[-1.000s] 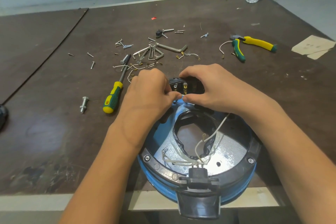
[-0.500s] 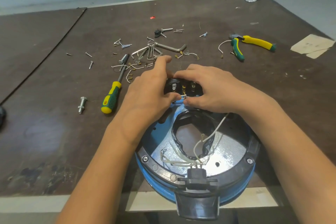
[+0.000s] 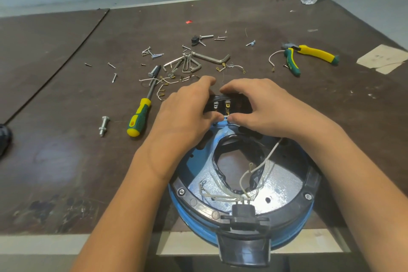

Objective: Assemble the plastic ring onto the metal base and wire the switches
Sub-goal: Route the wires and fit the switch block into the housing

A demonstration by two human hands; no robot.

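Right now I am working at the switch (image 3: 227, 105), which is sitting at the far edge of the base (image 3: 284, 185), with the ring (image 3: 313, 181) already lying round the base's rim. My left hand (image 3: 183, 115) is curling its fingers (image 3: 205, 83) over the top of the switch with the thumb below. My right hand (image 3: 271, 108) is doing likewise from the other side, so both are clamping on it. The two thumbs are meeting on a short white wire (image 3: 225, 116) just under the brass terminals.

I am judging that the step is seating that wire's end on a terminal. It is calling for a straight push along the tab, with the left hand bracing the switch so it is not tipping out of its seat. Other leads (image 3: 254, 174) are lying loose inside the base, not yet connected at their free ends.

Farther out on the desk (image 3: 66, 117), the screwdriver (image 3: 141, 115), hex keys (image 3: 192, 62) and pliers (image 3: 309, 55) are lying well apart from my hands.
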